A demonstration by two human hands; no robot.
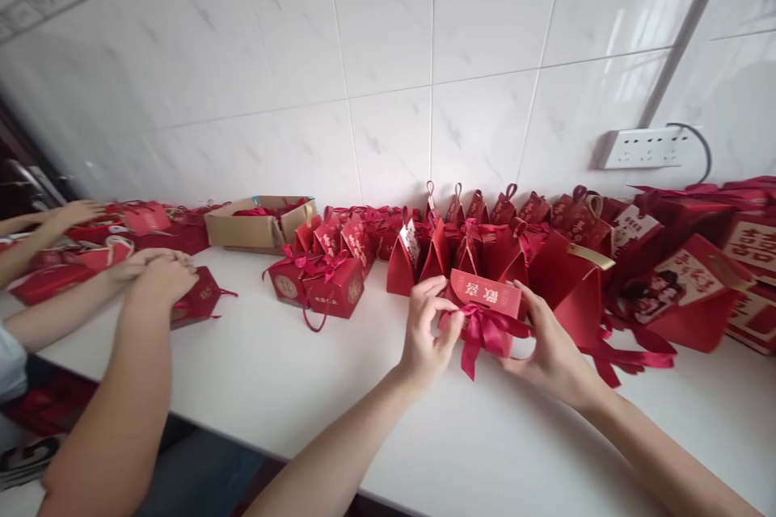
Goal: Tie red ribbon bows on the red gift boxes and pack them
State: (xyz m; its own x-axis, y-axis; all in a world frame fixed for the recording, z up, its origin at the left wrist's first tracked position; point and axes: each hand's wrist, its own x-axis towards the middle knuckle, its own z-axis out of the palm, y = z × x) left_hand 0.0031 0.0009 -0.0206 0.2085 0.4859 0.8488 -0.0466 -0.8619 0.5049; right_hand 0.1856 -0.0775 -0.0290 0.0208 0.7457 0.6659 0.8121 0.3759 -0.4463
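Both hands (428, 333) (549, 351) grip a small red box (487, 293) by its sides, ribbon bow (483, 333) facing front

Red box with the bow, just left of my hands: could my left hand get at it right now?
Probably yes: bare tabletop shows between your left hand and that red box. The hand is gripping another ribboned box, though, so it would likely need to let go first.

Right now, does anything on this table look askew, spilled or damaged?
Nothing looks spilled or damaged. Slightly untidy: a magenta ribbon beyond the right hand trails onto the white table, its ends splayed.
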